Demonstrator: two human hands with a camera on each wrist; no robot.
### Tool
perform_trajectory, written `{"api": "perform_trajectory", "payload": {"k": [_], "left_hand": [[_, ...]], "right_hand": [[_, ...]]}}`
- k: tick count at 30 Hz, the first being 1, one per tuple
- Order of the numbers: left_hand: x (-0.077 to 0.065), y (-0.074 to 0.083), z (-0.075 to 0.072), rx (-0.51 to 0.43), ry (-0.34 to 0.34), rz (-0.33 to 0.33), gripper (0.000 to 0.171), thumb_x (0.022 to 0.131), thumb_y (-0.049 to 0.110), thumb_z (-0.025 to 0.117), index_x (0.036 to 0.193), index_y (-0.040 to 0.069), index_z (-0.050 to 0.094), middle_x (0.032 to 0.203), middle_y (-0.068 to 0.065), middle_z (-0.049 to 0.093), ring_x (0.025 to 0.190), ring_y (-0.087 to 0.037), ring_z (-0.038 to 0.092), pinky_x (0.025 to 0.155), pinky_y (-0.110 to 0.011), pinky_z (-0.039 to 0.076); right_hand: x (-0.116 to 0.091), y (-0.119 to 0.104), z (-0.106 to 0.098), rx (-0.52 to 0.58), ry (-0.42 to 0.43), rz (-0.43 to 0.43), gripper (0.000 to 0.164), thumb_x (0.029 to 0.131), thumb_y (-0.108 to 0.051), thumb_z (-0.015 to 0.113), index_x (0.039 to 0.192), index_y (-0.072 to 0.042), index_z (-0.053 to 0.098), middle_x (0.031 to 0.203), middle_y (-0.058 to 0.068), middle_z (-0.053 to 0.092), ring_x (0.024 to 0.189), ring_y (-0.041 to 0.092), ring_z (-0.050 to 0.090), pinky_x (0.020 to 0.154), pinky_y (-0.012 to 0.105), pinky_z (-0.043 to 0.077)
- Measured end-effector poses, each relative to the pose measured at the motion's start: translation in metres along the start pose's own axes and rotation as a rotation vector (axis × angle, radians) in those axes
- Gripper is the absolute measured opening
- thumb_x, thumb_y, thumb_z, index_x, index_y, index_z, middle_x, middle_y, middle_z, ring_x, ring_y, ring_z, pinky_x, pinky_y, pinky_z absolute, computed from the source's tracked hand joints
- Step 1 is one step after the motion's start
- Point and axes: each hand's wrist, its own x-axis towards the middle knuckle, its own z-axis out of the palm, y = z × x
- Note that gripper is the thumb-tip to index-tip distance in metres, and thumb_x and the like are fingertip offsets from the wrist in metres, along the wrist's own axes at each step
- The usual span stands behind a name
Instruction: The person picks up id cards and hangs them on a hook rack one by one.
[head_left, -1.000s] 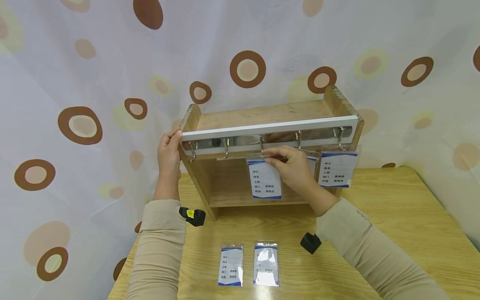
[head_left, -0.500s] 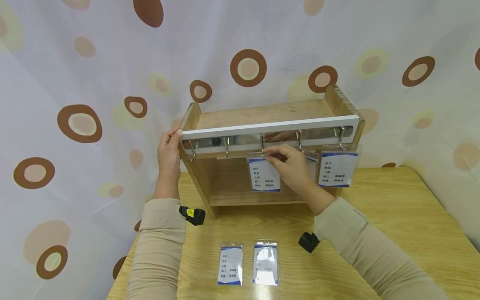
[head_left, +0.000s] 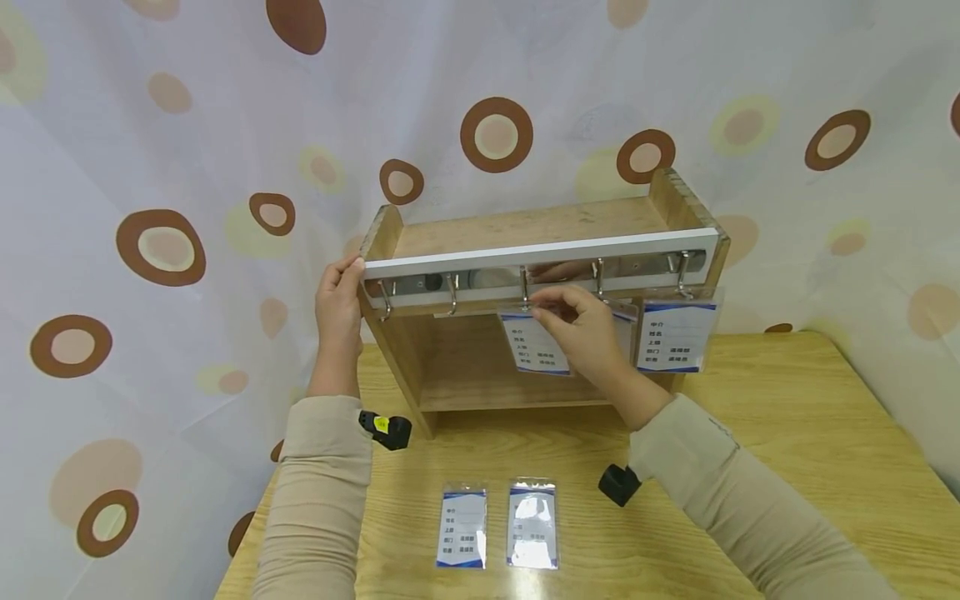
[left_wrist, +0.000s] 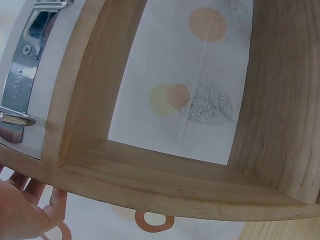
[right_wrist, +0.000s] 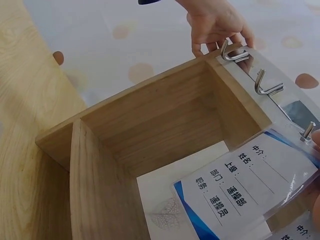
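Note:
My right hand (head_left: 583, 329) pinches the top edge of a plastic-sleeved name badge (head_left: 534, 343) just below the middle hook (head_left: 524, 283). In the right wrist view this badge (right_wrist: 245, 182) slants, its top close to the metal hook (right_wrist: 308, 131); my right fingers show only at the frame's edge. My left hand (head_left: 339, 304) holds the upper left corner of the wooden shelf (head_left: 397, 358), thumb near the white hook strip (head_left: 540, 249). The left wrist view has those fingers (left_wrist: 34, 190) against the side panel. Another badge (head_left: 678, 333) hangs from the rightmost hook, and one more is partly hidden behind my right hand.
Two badges, a left one (head_left: 462, 529) and a right one (head_left: 532, 527), lie flat on the wooden table (head_left: 780, 450) in front of the shelf. Two hooks on the left of the strip are bare. A patterned curtain (head_left: 570, 67) stands behind.
The pinched badge has tilted, its lower edge rising and shifting right, while the right fingers moved very slightly at the middle hook. The left hand and the shelf hold their place.

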Motion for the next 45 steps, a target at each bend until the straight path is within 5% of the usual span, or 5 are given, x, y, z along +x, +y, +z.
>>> {"api": "perform_trajectory", "payload": {"k": [14, 45], "left_hand": [[-0.001, 0.001, 0.001, -0.004, 0.011, -0.011, 0.033, 0.086, 0.025, 0.053, 0.112, 0.005, 0.054, 0.119, -0.002, 0.048, 0.112, -0.010, 0.037, 0.094, -0.027, 0.025], [0.000, 0.002, 0.001, 0.007, 0.011, -0.019, 0.031, 0.086, 0.024, 0.053, 0.111, 0.006, 0.054, 0.119, -0.001, 0.048, 0.110, -0.010, 0.039, 0.092, -0.029, 0.028]], "right_hand": [[-0.018, 0.006, -0.009, -0.091, 0.049, -0.094, 0.014, 0.076, 0.003, 0.061, 0.091, 0.002, 0.061, 0.084, 0.008, 0.055, 0.074, 0.012, 0.048, 0.063, 0.018, 0.040], [-0.078, 0.055, 0.000, -0.052, -0.074, 0.207, 0.016, 0.077, 0.001, 0.061, 0.093, 0.002, 0.060, 0.088, 0.010, 0.056, 0.078, 0.017, 0.049, 0.066, 0.021, 0.043]]}}
